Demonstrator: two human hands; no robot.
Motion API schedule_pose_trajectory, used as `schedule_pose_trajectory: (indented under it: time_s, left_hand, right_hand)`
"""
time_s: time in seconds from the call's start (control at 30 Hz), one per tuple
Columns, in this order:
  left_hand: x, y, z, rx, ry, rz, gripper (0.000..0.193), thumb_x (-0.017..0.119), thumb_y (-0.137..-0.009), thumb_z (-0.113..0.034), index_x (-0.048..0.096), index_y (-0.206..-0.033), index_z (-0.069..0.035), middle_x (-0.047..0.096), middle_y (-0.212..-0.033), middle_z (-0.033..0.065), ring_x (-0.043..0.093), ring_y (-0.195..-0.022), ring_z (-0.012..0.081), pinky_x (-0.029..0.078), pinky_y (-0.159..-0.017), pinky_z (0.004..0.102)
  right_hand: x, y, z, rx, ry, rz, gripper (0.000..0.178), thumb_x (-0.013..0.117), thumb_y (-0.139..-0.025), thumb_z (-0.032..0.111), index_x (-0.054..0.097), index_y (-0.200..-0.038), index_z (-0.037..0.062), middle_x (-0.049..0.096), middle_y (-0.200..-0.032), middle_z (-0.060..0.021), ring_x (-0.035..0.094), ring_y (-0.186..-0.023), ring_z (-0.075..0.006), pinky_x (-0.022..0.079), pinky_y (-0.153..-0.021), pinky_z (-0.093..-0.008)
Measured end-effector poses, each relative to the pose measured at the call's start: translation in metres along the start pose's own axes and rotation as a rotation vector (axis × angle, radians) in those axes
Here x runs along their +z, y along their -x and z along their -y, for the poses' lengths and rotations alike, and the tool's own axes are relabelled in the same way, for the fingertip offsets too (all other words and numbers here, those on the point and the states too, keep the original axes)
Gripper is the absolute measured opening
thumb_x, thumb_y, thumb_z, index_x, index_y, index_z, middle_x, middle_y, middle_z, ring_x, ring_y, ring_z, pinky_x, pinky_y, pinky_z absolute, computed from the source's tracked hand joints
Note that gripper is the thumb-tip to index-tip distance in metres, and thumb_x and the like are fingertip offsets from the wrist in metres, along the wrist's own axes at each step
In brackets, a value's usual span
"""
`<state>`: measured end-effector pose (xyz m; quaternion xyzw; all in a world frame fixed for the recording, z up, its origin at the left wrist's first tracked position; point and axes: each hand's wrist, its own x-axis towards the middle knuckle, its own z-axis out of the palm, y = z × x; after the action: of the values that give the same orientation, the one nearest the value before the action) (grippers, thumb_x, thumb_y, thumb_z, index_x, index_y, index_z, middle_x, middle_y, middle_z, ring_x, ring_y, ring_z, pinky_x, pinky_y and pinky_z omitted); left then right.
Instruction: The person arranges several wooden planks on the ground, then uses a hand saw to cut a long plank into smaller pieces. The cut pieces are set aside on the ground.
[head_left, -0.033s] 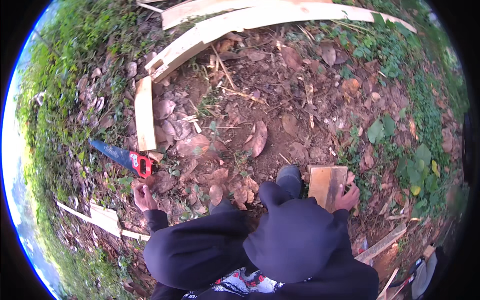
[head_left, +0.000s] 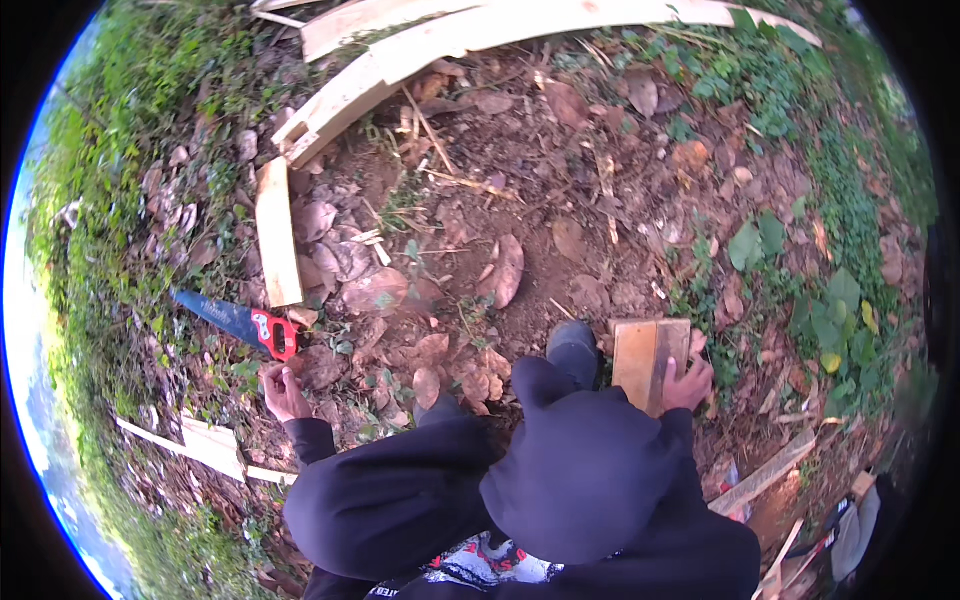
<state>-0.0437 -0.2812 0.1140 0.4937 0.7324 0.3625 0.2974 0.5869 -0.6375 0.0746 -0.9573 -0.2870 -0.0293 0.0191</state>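
Note:
My right hand grips the right side of a flat wooden block, fingers over its edge. The block has a pale half and a browner half, and it rests by my right boot. Off to the left, my left hand is closed with its fingers curled; whether anything small is in it is hidden. Just above that hand lies a handsaw with a dark blade and a red handle, apart from my fingers. A short pale board lies on the ground beyond the saw.
Long pale planks lie across the far side. Wood strips are at the lower left, and another plank lies at the lower right near a grey and black item. Dry leaves and green plants cover the soil.
The whole view has shifted slightly, so things sit a little farther left and higher. My hands, the block and the saw keep their places relative to each other.

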Motion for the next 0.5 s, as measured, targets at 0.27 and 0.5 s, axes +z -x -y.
schedule_pose_trajectory:
  time_s: [0.27,0.5]
  left_hand:
    - [0.15,0.02,-0.064,0.084,-0.02,0.253,0.014,0.061,-0.101,-0.015,0.066,-0.107,-0.003,0.057,-0.077,-0.0015,0.05,-0.069,0.0061,0.042,-0.065,0.022]
    - [0.224,0.036,-0.091,0.148,-0.007,0.353,0.014,0.059,-0.102,-0.014,0.065,-0.102,-0.002,0.054,-0.078,-0.0018,0.047,-0.069,0.0067,0.039,-0.064,0.0225]
  right_hand:
    - [0.021,-0.058,-0.013,0.051,0.205,-0.025,0.052,0.075,-0.085,0.045,0.062,-0.118,0.0062,0.051,-0.115,-0.019,0.05,-0.115,-0.0395,0.037,-0.102,-0.0516]
    - [0.052,-0.031,-0.099,0.279,-0.242,0.274,0.046,0.075,-0.086,0.039,0.051,-0.101,0.0024,0.051,-0.098,-0.0186,0.053,-0.098,-0.0387,0.045,-0.086,-0.046]
